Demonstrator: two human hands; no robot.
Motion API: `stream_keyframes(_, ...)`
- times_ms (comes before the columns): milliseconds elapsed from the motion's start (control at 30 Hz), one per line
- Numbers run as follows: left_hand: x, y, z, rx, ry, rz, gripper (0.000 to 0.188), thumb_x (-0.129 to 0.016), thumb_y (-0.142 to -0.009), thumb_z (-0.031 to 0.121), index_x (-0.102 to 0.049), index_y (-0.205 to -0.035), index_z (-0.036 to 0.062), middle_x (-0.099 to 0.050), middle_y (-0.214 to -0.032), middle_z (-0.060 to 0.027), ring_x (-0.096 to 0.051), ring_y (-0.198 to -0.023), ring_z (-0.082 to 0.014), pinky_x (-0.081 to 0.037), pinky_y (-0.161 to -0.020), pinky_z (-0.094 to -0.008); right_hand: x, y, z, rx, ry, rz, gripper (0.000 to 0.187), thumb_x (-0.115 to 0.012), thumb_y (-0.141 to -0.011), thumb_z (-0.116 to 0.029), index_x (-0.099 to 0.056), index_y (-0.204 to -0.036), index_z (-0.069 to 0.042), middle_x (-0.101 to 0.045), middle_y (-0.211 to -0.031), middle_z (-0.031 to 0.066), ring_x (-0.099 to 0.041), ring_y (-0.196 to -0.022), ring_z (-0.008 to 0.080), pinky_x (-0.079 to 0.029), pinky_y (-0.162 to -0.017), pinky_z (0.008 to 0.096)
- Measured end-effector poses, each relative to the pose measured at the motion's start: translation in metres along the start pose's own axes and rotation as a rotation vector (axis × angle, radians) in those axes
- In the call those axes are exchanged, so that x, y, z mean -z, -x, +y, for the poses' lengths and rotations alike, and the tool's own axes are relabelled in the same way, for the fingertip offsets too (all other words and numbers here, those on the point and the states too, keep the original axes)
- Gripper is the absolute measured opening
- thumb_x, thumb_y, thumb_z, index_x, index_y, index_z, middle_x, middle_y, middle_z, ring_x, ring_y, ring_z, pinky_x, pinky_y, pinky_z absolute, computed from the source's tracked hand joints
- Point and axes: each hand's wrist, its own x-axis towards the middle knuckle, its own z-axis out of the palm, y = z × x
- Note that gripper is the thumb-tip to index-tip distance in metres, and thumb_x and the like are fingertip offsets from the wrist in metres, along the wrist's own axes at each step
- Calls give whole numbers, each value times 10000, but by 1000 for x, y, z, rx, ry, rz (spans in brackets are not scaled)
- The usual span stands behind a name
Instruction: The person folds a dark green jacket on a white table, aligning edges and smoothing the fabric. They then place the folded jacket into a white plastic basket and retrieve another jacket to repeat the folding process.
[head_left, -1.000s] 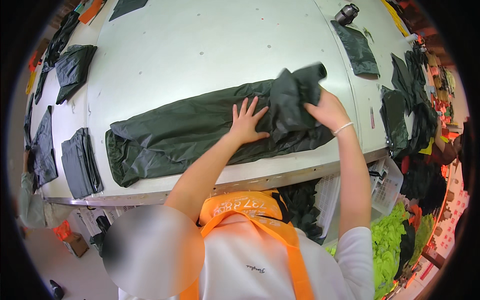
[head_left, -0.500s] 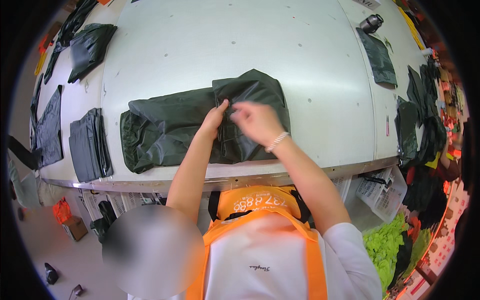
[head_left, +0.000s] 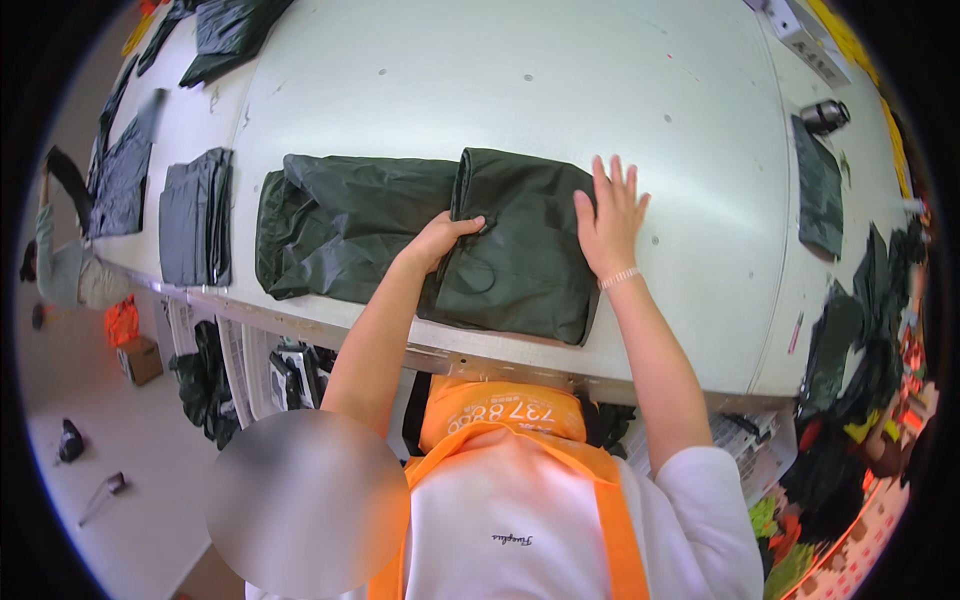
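Observation:
A dark green garment of shiny coated fabric (head_left: 370, 215) lies lengthwise before me, with a gathered elastic edge at its left end. Its right part is folded over into a smooth, squarish flap (head_left: 530, 250). My left hand (head_left: 450, 238) pinches the flap's left edge, thumb on top and the other fingers partly hidden by the cloth. At the flap's right edge my right hand (head_left: 612, 222) lies flat with its fingers spread, the palm side touching the cloth or just beside it.
Folded dark garments lie to the left (head_left: 195, 218) and at the right (head_left: 818, 185), near a metal flask (head_left: 825, 117). A white box (head_left: 805, 40) stands at the far right. Baskets (head_left: 235, 360) sit below the table edge (head_left: 460, 362). At far left is another person (head_left: 60, 250).
My right hand has moved from beside the left one to the flap's right edge, its fingers now spread. The flap looks flatter and squarer. The whole view has shifted.

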Motion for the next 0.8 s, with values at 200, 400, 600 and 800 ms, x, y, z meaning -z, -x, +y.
stream_keyframes(200,3,-8,1,9,-45,169,603,-754,-736,189,-462,-1180,-97,-610,-1038,-207,-626,-898,-290,-532,-786,-403,-37,2,6,167,197,-35,578,-524,-895,-356,-373,-1407,-133,-258,-1486,183,-194,-1373,397,-154,-1072,597)
stream_keyframes(400,16,-4,-1,-23,33,-22,373,-681,-786,137,-606,-1103,-43,-655,-1003,-107,-618,-889,-205,-506,-804,-343,9,16,-53,368,-1,-250,695,-607,-812,-436,-373,-1413,-177,-186,-1508,202,-126,-1374,462,-104,-1070,621)
stream_keyframes(600,16,50,42,-679,-943,385,753,-713,-734,322,-386,-1337,11,-445,-1318,-212,-476,-1140,-353,-395,-956,-418,-27,26,-88,317,107,-430,745,-676,-749,-424,-397,-1393,-174,-138,-1510,229,-97,-1379,464,-74,-1085,609)
stream_keyframes(800,113,48,53,-848,-1428,-63,1077,-736,-581,608,-305,-1433,110,-212,-1516,-106,-152,-1398,-362,-170,-1088,-563,-42,-7,-171,277,270,-620,760,-630,-777,-502,-387,-1395,-131,-173,-1489,245,-112,-1365,486,-46,-1077,623)
